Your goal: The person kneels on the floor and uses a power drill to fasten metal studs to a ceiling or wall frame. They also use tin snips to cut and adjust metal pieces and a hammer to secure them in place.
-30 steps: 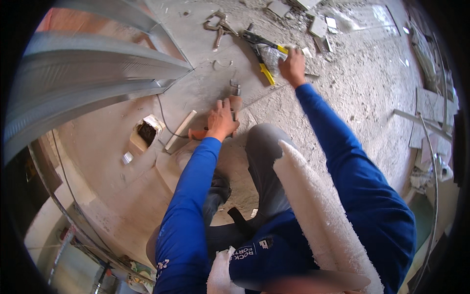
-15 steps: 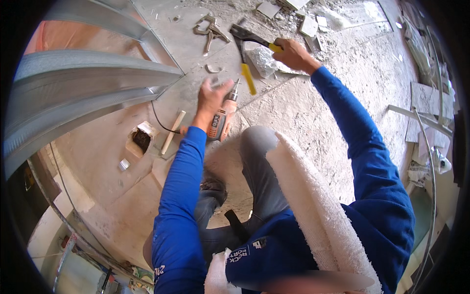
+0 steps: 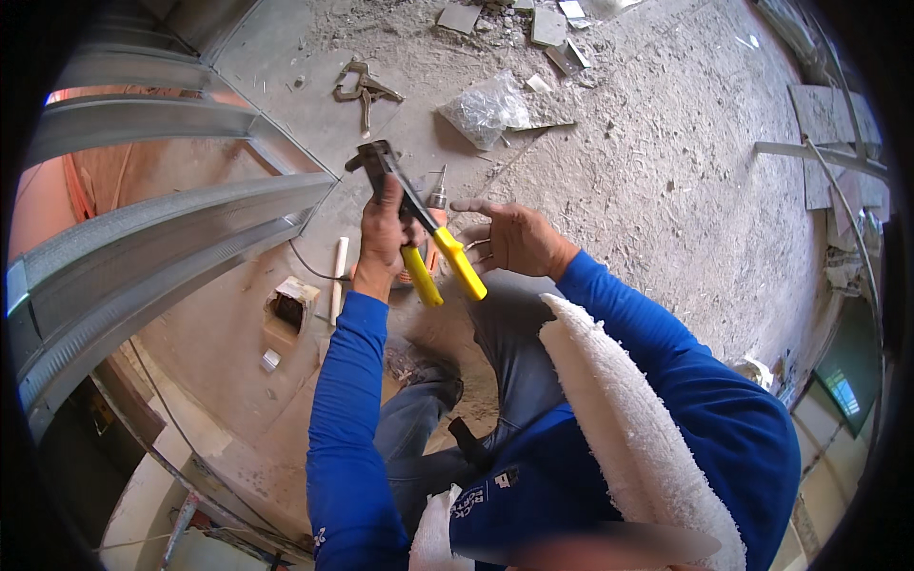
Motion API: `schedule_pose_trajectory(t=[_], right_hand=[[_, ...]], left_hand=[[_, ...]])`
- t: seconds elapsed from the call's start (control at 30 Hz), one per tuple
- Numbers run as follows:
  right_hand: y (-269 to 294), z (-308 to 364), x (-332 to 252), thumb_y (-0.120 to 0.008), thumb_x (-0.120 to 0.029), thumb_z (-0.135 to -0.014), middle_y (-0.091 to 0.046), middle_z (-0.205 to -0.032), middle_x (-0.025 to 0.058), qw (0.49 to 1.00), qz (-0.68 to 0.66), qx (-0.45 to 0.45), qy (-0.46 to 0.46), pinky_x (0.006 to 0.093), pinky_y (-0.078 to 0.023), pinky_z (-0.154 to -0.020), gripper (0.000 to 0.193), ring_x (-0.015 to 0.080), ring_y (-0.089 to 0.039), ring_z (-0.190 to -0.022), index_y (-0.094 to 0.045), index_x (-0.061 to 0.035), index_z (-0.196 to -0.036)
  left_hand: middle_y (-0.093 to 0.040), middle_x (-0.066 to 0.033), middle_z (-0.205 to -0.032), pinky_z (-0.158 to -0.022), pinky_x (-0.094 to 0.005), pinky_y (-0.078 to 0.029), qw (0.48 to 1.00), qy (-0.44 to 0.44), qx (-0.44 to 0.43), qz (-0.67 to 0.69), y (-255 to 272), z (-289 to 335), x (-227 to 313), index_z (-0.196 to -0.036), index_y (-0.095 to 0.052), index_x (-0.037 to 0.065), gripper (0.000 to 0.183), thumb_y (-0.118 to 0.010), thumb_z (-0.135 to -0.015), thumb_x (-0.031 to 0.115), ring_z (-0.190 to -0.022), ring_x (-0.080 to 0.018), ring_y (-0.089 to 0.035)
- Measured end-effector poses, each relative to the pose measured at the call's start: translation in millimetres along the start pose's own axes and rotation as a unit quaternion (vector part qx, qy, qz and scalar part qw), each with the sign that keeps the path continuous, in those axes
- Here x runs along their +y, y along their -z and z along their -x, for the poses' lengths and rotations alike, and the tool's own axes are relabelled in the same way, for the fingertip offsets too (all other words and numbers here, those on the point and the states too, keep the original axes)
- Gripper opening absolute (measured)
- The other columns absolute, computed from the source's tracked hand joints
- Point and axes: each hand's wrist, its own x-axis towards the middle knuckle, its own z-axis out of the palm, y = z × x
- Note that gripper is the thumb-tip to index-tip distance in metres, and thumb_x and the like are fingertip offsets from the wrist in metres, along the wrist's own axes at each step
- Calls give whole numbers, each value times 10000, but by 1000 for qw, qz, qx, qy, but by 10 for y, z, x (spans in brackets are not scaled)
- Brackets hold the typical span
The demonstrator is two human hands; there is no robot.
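Note:
A black-headed stud crimper [image 3: 409,200] with two yellow grips is in my left hand [image 3: 384,233]. Its head points away from me, and the grips spread apart toward my knees. My fingers wrap the tool just below its head. To its right, my right hand [image 3: 519,240] is empty, fingers apart and reaching toward the grips without visibly holding them. Behind the crimper, an orange drill [image 3: 437,201] lies on the floor, bit pointing away; most of its body is hidden. A locking C-clamp [image 3: 365,92] lies on the floor farther off.
Metal studs [image 3: 181,224] stand along the left. A boxed hole [image 3: 288,306] and a pale stick [image 3: 339,276] are near my left forearm. Crumpled clear plastic [image 3: 484,109], broken tile pieces [image 3: 549,27] and rubble cover the floor ahead. A metal bar [image 3: 824,157] lies at right.
The crimper has passed from my right hand to my left and come closer to me. My right hand has let go and drawn back toward my knee. The view has shifted.

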Motion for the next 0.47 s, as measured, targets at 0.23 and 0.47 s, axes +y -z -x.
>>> schedule_pose_trajectory(t=[0.23,0.47], right_hand=[[-59,214,-175,-531,-475,-1034,-680,-924,108,904,409,115,-43,333,-545,-731,546,182,-668,-794,-559,-20,-1334],[1668,-604,-822,-746,-348,-875,-737,-895,201,433,745,479,166,436,-561,-765,367,340,-726,-834,-746,-65,-1109]], left_hand=[[-396,68,-577,-369,-222,-318,981,134,-91,-106,413,-35,41,-947,-548,111,565,-681,-866,654,-410,-46,-369],[-601,-37,-716,-494,-239,-512,910,86,10,-406,467,513,575,-1210,-563,16,678,-738,-867,575,-516,-126,-554]])
